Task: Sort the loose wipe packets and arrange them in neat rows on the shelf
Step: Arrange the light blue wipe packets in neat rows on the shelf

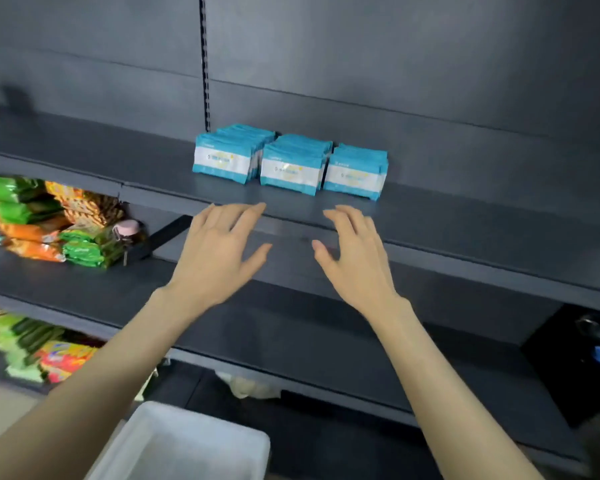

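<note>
At the far left, green and orange snack packs (49,220) are lying heaped on a lower shelf. Below, near the bottom edge, a white bin (187,445) is sitting in front of the shelving. The left hand (219,251) is reaching forward on a bare, outstretched arm, palm down, fingers spread and relaxed, grasping nothing. Its fingertips are hovering at the front lip of the dark grey shelf (465,216). Whether they are touching the shelf is unclear. On that shelf, just beyond both hands, the blue and white wipe packets (290,171) are standing upright in three side-by-side rows. The right hand (354,254) is mirroring the left, palm down, fingers loosely splayed, released and empty. At the far right, a black container (586,358) is sitting low down.
</note>
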`<state>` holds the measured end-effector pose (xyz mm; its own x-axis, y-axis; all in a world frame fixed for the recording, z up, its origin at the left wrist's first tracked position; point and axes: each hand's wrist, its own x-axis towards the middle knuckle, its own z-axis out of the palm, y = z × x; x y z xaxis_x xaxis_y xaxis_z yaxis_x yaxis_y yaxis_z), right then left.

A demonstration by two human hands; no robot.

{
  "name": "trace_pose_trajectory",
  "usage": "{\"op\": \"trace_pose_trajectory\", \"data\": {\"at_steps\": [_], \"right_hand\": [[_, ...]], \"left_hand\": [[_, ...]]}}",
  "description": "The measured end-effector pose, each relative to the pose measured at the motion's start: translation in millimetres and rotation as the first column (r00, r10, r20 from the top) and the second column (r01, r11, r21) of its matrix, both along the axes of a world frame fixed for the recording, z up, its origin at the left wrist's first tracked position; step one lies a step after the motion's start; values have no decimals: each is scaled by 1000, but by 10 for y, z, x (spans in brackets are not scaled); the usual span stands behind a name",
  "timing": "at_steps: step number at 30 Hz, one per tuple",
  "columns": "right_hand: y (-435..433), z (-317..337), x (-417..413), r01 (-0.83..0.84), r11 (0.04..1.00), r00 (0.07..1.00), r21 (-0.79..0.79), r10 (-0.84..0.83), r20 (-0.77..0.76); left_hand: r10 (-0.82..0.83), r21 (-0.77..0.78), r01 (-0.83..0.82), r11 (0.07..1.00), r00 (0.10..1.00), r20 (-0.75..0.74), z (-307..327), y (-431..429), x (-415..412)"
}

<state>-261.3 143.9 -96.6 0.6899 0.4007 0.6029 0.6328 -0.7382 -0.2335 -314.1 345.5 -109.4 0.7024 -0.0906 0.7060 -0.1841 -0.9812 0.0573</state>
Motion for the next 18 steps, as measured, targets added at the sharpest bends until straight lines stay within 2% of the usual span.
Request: {"op": "trace_pose_trajectory", "data": {"at_steps": [6,10,15,18], "right_hand": [[431,-780,-420,-69,995,976,-72,53,-211],[791,-1456,-627,-101,985,928,-139,43,-369],[1345,-2464,-786,-86,973,821,-213,-51,-569],[1667,-3072,-912,-51,962,706,-270,-156,-690]], "left_hand": [[78,-26,-84,996,979,-186,-768,454,-523],[106,-57,-134,989,932,-347,-1408,788,-746],[87,-109,-192,975,788,-609,-2397,1331,-971],[38,-153,-236,960,649,-760,-2951,1630,-1019]]}}
